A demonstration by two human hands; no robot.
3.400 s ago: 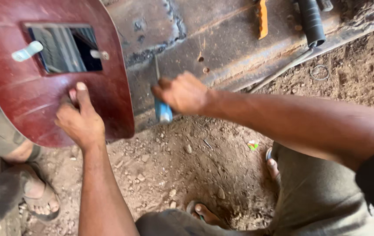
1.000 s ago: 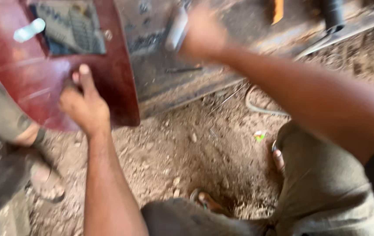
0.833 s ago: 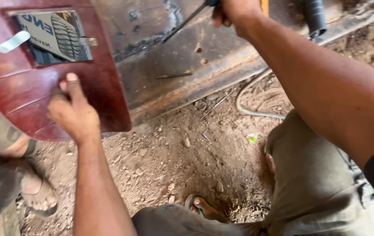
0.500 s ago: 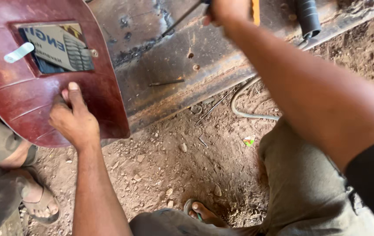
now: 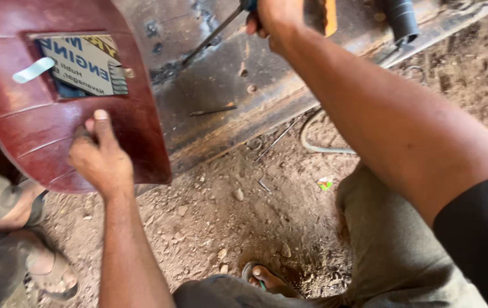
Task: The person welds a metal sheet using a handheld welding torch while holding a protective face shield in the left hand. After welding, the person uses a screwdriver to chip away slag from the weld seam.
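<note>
A long, rusty steel beam (image 5: 238, 108) is lying across the dirt ground (image 5: 227, 211), running from about 8 o'clock up toward 2 o'clock of the view. At 10 o'clock a dark red welding shield (image 5: 44, 125) is leaning against the beam, with a rectangular window (image 5: 81, 63) near its top and a pale metal clip (image 5: 33, 69) just beside that window. The left hand (image 5: 100, 159) is pressing on the shield's lower part, thumb stretched upward on the red face and the other fingers curled at its edge, gripping the shield. At 12 o'clock the right hand (image 5: 275, 17) is closing firmly around the blue handle of a chipping hammer (image 5: 212, 35), whose thin dark rod is slanting down toward 7 o'clock, its tip resting on the beam's scorched surface. A black cable end (image 5: 401, 20) is sitting at 1 o'clock on the beam, and an orange piece (image 5: 329, 16) is showing just beside the right hand. A thin rod stub (image 5: 212, 111) is lying on the beam near the centre. A sandalled foot (image 5: 264, 279) is resting at 6 o'clock.
</note>
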